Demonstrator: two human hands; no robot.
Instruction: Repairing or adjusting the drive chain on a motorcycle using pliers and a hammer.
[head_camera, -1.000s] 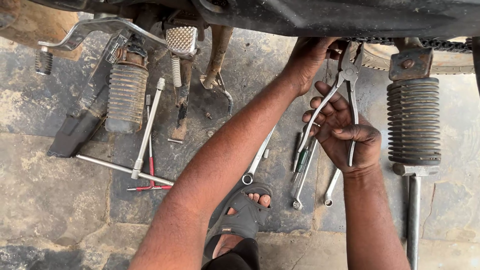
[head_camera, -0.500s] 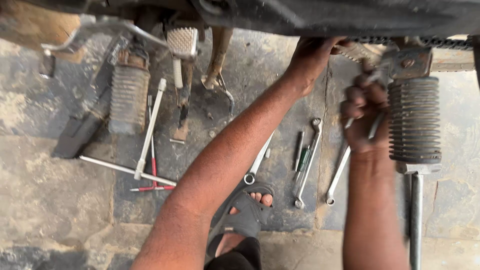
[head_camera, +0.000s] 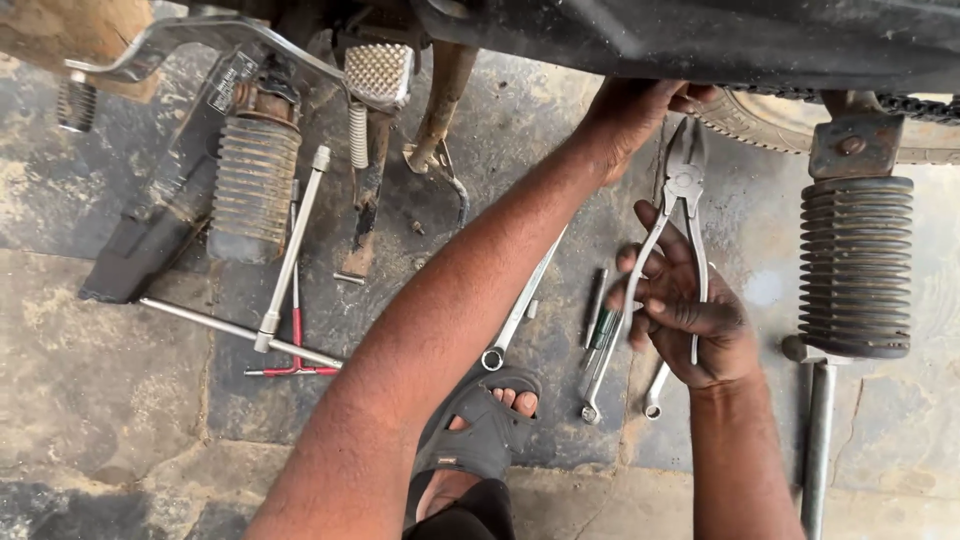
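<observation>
Holding a pair of metal pliers (head_camera: 680, 215) is what my right hand (head_camera: 690, 320) is doing. My fingers (head_camera: 650, 270) are wrapping around the two long handles, and the handles are spreading apart a little in my grip. The nose of the pliers is pointing up toward the dark underside of the motorbike (head_camera: 700, 40).

My left hand (head_camera: 630, 110) is reaching up under the bike, just beside the nose of the pliers. I cannot tell if those fingers are open or closed, because the bike is hiding their tips.

I am squatting on a stone floor (head_camera: 100, 380), and my foot in a dark sandal (head_camera: 480, 430) is showing between my arms. Some tools are lying on the floor near me. A long spanner (head_camera: 520, 310) is lying half under my left arm. A second spanner (head_camera: 600, 370) is lying under my right hand, next to a green-handled screwdriver (head_camera: 600, 325). A T-shaped wrench (head_camera: 280, 270) and a thin red tool (head_camera: 295, 345) are lying well off to the left.

A ribbed rubber footrest (head_camera: 855, 265) is sticking out just to the right of my right hand. Another footrest (head_camera: 250, 190) is hanging on the left, near a metal pedal (head_camera: 378, 75).
</observation>
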